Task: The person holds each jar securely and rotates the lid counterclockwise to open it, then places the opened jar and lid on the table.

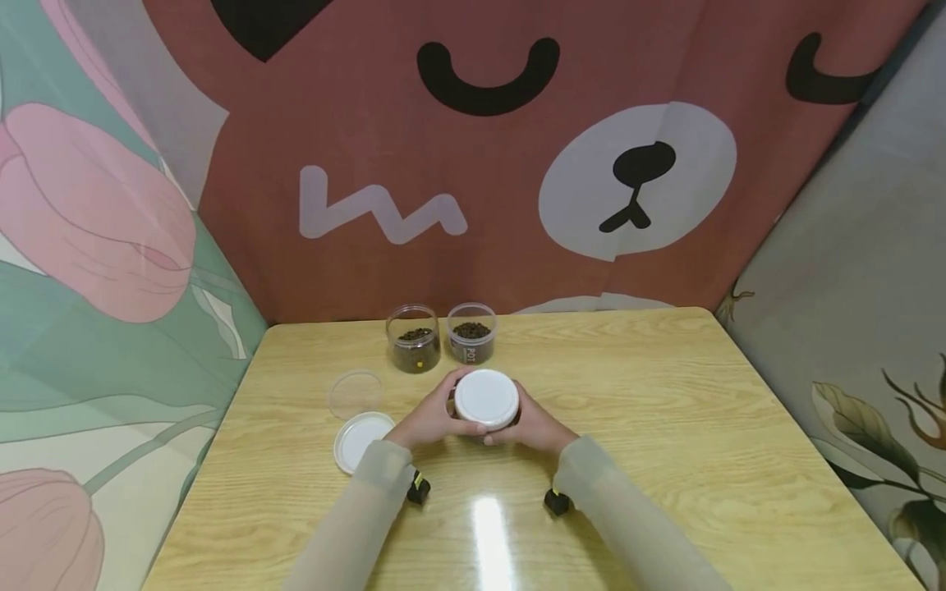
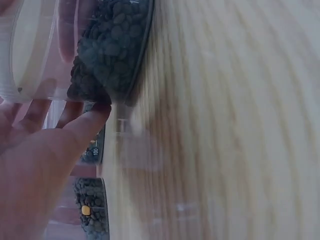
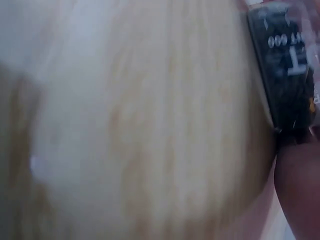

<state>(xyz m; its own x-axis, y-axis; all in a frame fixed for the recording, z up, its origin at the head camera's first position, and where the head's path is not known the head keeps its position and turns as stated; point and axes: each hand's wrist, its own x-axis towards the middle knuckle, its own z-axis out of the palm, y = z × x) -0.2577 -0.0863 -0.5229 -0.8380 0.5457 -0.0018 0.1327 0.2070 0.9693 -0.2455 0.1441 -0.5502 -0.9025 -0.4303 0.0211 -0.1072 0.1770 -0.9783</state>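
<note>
A clear plastic jar with a white lid point(image 1: 486, 397) is between my two hands at the middle of the table. Dark pellets point(image 2: 117, 45) fill the lower part of the jar. My left hand point(image 1: 434, 412) grips its left side, thumb at the front and fingers round behind. From the other side my right hand point(image 1: 534, 423) holds it, with the thumb also at the front. White lettering point(image 3: 295, 60) shows on the jar wall in the right wrist view. The lid hides most of the jar in the head view.
Two uncovered clear jars of dark pellets, a left one point(image 1: 415, 353) with a yellow spot and a right one point(image 1: 471, 349), stand at the back. A clear disc point(image 1: 355, 394) and a white lid point(image 1: 360, 442) lie left of my left hand on the wooden table point(image 1: 665, 427).
</note>
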